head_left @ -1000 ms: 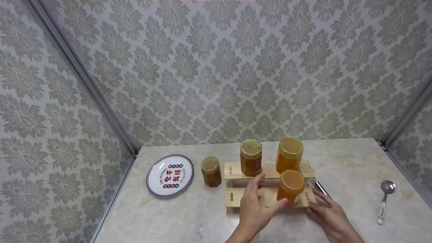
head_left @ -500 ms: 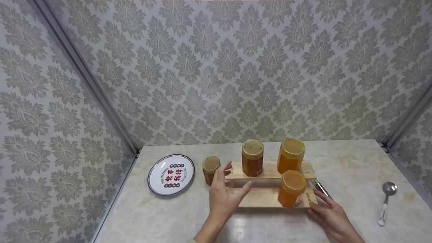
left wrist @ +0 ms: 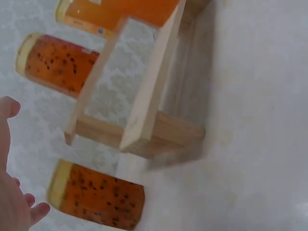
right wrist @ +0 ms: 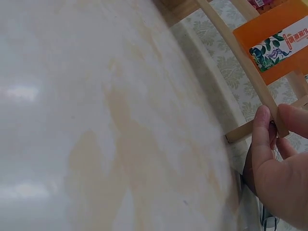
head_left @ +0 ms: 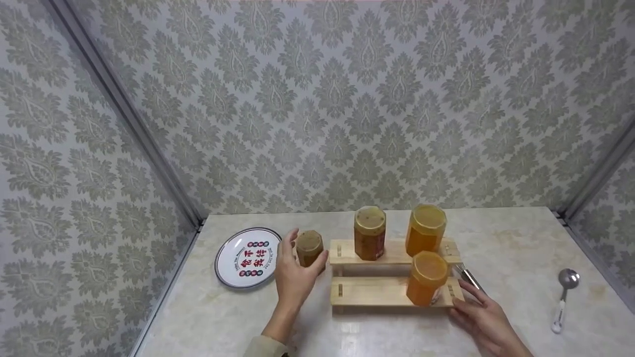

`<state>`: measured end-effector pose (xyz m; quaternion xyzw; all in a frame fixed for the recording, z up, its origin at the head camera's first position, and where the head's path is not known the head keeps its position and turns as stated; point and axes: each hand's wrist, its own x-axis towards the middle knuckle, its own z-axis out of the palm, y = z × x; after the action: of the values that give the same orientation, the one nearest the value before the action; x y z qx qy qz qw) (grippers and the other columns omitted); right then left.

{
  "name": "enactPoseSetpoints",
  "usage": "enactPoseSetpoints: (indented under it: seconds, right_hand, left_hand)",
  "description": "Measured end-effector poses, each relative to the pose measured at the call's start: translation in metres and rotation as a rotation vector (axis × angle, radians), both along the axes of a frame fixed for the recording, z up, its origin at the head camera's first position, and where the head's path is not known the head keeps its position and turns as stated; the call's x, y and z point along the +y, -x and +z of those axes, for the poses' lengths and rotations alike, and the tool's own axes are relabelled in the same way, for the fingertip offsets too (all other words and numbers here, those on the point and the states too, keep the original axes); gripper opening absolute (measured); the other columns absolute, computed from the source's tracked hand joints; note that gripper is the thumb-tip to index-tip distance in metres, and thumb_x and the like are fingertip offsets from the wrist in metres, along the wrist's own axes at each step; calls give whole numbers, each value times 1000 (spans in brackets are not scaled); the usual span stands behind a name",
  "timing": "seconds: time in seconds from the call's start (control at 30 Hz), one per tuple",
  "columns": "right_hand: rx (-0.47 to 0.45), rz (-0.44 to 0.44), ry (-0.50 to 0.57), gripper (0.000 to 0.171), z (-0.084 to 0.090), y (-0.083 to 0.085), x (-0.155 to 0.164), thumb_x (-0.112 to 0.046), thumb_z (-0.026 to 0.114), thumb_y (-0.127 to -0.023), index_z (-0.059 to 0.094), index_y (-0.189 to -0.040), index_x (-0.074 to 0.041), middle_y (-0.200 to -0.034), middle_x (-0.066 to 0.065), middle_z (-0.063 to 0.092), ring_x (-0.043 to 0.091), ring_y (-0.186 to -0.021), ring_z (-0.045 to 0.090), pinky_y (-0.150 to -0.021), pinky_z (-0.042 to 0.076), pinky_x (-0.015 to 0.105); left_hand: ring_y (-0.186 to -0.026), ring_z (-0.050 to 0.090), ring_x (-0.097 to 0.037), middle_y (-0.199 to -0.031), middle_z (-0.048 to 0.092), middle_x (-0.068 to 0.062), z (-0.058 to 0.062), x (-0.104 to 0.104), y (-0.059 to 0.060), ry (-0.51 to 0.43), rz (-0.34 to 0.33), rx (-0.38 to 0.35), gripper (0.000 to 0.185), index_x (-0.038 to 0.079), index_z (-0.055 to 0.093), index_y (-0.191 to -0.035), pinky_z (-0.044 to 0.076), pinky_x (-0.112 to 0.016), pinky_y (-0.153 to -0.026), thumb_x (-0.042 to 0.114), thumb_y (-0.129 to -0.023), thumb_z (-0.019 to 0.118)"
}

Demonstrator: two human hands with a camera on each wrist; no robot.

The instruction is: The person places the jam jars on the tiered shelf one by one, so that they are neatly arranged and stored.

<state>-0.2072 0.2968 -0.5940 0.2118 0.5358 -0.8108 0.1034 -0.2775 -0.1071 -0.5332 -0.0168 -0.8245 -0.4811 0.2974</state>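
Observation:
My left hand point(head_left: 293, 277) reaches around a jar of brown-orange preserve point(head_left: 310, 248), fingers on its left and thumb on its right. In the left wrist view this jar point(left wrist: 98, 197) shows dark seeds, and the spread fingers look apart from it. The two-step wooden rack point(head_left: 367, 292) stands just right of it. My right hand point(head_left: 481, 317) holds the rack's front right end, pinching the slat point(right wrist: 269, 108) between thumb and fingers in the right wrist view. On the rack stand a seeded jar point(head_left: 369, 235), a tall orange jar point(head_left: 425, 230) and a lower orange jar point(head_left: 425, 280).
A white plate point(head_left: 233, 263) with red characters lies left of my left hand. A whisk point(head_left: 470, 277) lies partly hidden behind the rack's right end. Farther right is a metal spoon point(head_left: 564, 292). A patterned wall point(head_left: 317, 124) closes off the table's back.
My left hand has moved left from beside the lower orange jar, across the rack's front, to around the seeded jar near the plate. My right hand stays at the rack's end.

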Motion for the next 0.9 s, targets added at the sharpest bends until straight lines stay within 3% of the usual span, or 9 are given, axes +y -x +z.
enactPoseSetpoints:
  seconds: [0.27,0.47,0.73,0.9]
  right_hand:
    - [5,-2,-12,88,0,2,0,-1,75,-94,25,-165,-11,-132,9,57,20,-106,70,-95,57,38]
    - [10,4,-5,88,0,1,0,0,75,-94,24,-165,-11,-124,6,62,21,-106,70,-95,57,39]
    - [2,-5,-27,89,-1,2,0,-1,77,-92,25,-165,-11,-138,12,55,21,-107,70,-97,57,39]
    - [8,-6,-19,89,-1,1,0,0,75,-93,24,-165,-11,-125,4,61,20,-105,70,-95,58,38]
  left_hand:
    - [-130,52,-35,-143,52,-17,-29,-8,19,-63,-12,-114,92,22,43,-153,46,-53,-106,27,-76,93]
    - [-131,53,-36,-146,51,-16,-47,-8,27,-114,-48,-143,96,21,40,-156,42,-56,-110,17,-75,92]
    - [-136,49,-38,-152,49,-16,-56,-8,36,-202,-137,-193,89,23,41,-152,38,-57,-114,0,-79,86]
    - [-138,48,-39,-153,49,-17,-56,-9,36,-237,-149,-223,91,27,41,-151,36,-57,-116,-7,-78,83]
